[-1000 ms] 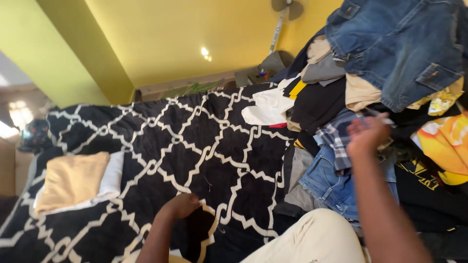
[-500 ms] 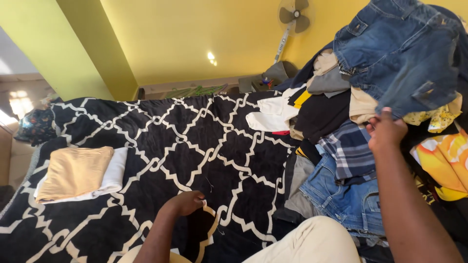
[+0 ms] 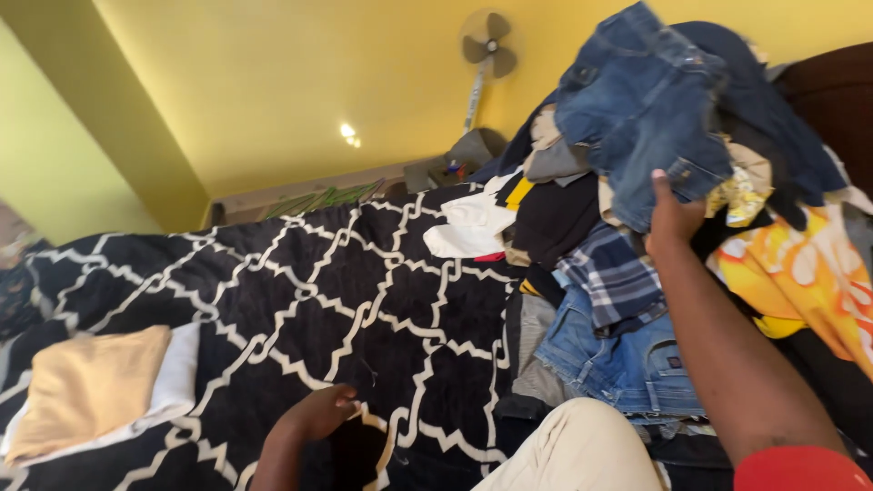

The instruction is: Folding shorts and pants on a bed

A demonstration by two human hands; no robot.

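The right hand (image 3: 675,216) is raised into a heap of clothes, and its fingers are closed on the lower edge of a pair of dark blue denim jeans (image 3: 641,100) at the top of the heap. Just below the hand a blue plaid shirt (image 3: 614,277) is seen, with lighter denim shorts (image 3: 627,364) beneath it. To its right lies an orange and yellow printed garment (image 3: 800,273); to its left, a white garment (image 3: 468,227) and a black one (image 3: 555,218).

The left hand (image 3: 318,414) rests low on the black bedspread with white lattice pattern (image 3: 273,300), fingers loosely curled; whether anything is held there cannot be told. Well to its left a folded tan cloth (image 3: 86,386) is laid on a white one (image 3: 177,382).

The jeans are judged heavy for clothing, thick but limp, and not slippery. They are best gripped at a seam, the waistband or a hem, where the cloth is doubled; pieces lying on or against them are likely to be dragged along.
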